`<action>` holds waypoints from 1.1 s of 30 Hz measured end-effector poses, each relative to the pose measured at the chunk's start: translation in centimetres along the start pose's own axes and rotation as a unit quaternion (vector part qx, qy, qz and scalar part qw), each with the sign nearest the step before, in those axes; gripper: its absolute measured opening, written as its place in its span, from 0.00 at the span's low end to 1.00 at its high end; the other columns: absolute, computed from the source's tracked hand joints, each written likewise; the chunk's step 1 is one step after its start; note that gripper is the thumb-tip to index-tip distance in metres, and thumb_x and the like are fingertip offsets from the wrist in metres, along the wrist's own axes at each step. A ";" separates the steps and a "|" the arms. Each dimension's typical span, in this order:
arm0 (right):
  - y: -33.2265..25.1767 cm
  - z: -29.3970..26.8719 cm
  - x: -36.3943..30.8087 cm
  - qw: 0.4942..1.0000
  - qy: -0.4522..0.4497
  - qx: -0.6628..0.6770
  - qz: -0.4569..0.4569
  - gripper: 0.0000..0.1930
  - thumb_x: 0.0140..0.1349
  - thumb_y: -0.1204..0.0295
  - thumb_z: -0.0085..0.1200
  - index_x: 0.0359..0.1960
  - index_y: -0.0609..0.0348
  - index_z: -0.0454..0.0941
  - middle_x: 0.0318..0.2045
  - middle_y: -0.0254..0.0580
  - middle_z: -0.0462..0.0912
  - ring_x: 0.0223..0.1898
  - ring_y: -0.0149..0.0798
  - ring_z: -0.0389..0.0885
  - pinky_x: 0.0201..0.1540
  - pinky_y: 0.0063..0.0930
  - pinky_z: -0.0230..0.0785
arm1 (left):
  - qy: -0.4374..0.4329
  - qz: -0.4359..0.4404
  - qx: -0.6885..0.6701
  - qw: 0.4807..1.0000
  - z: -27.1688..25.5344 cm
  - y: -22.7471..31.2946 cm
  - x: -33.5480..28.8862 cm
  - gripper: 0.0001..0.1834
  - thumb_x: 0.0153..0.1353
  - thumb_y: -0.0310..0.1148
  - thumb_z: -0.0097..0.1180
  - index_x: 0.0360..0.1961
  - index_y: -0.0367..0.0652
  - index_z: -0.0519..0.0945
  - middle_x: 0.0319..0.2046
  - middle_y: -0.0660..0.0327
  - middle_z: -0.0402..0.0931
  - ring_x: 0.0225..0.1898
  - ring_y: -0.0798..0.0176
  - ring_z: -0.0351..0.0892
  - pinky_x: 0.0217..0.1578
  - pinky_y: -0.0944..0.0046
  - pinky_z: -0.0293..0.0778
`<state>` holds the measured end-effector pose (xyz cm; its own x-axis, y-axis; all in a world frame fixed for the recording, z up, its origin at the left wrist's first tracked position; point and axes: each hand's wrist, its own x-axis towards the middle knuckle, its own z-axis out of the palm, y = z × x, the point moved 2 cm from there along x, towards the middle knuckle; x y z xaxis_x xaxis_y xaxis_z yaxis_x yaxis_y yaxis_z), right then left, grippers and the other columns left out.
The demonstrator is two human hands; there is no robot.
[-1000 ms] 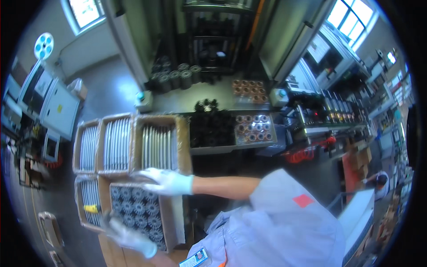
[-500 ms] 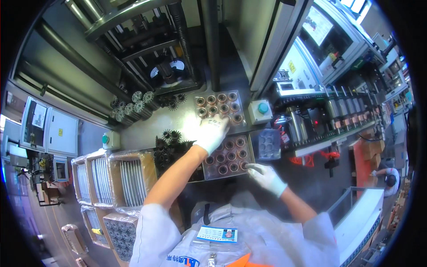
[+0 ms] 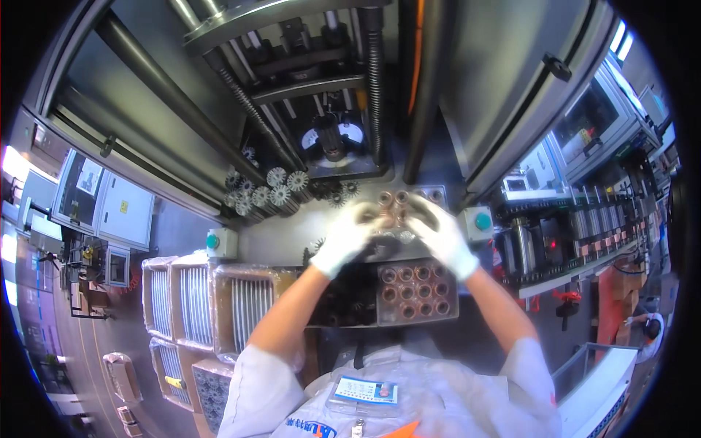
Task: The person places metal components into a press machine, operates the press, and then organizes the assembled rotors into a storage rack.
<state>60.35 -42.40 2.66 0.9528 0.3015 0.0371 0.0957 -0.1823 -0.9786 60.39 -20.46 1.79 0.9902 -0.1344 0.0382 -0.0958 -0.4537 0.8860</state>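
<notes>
My left hand [image 3: 345, 238], in a white glove, reaches over the left edge of the back tray [image 3: 454, 191] of copper-coloured ring parts. From the right, my right hand [image 3: 444, 237], also gloved, reaches over the same tray. The two hands face each other, a short gap apart, with ring parts [image 3: 401, 197] showing between and beyond them. Motion blurs the fingers of both, so whether they grip a part cannot be made out. Nearer to me lies a second clear tray [image 3: 454, 310], with several rows of the same rings.
Behind the hands stands a press [image 3: 332, 139] with dark columns. Toothed metal cores [image 3: 280, 194] cluster at its left. Green-button boxes [image 3: 480, 222] flank the bench. A conveyor [image 3: 562, 237] runs at right; wrapped boxes of rods [image 3: 193, 296] stand at left.
My right hand has left the front tray's near right corner and risen to the back tray. My left hand has moved toward that tray's left edge. The whole view has shifted.
</notes>
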 end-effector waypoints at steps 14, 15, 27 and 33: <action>-1.3 13.9 25.6 0.989 0.130 -0.032 -0.060 0.35 0.51 0.62 0.71 0.58 0.63 0.69 0.44 0.50 0.85 0.48 0.46 0.83 0.53 0.35 0.73 | 0.191 -0.121 -0.209 0.951 -14.8 -6.6 -9.6 0.10 0.67 0.30 0.62 0.44 0.33 0.82 0.39 0.59 0.83 0.34 0.72 0.79 0.36 0.72 0.77; -2.1 14.1 25.3 0.981 0.174 -0.013 -0.087 0.32 0.51 0.61 0.71 0.55 0.63 0.71 0.43 0.49 0.85 0.46 0.45 0.84 0.52 0.35 0.74 | 0.177 -0.103 -0.154 0.967 -14.9 -6.6 -8.8 0.10 0.66 0.30 0.62 0.43 0.34 0.82 0.41 0.60 0.83 0.32 0.74 0.76 0.33 0.74 0.74; -3.0 -1.4 -2.1 0.936 -0.085 -0.339 0.038 0.32 0.53 0.51 0.64 0.54 0.59 0.72 0.45 0.56 0.83 0.45 0.55 0.84 0.47 0.45 0.75 | 0.201 0.217 0.424 0.856 -9.2 -6.6 11.4 0.06 0.62 0.31 0.56 0.39 0.46 0.78 0.34 0.49 0.75 0.31 0.44 0.78 0.31 0.45 0.74; 1.6 -21.4 -9.2 0.794 0.243 -0.513 0.217 0.27 0.52 0.49 0.63 0.42 0.59 0.72 0.38 0.56 0.85 0.42 0.55 0.85 0.48 0.45 0.75 | 0.088 0.237 0.330 0.910 -8.5 -7.3 16.2 0.07 0.57 0.30 0.65 0.35 0.39 0.84 0.36 0.49 0.82 0.41 0.45 0.81 0.44 0.51 0.76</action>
<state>57.92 -65.51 5.10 0.9354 -0.3485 0.0590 -0.3242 -0.9125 -0.2494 78.00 -11.84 -0.15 0.8172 -0.3354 0.4687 -0.4987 -0.8192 0.2833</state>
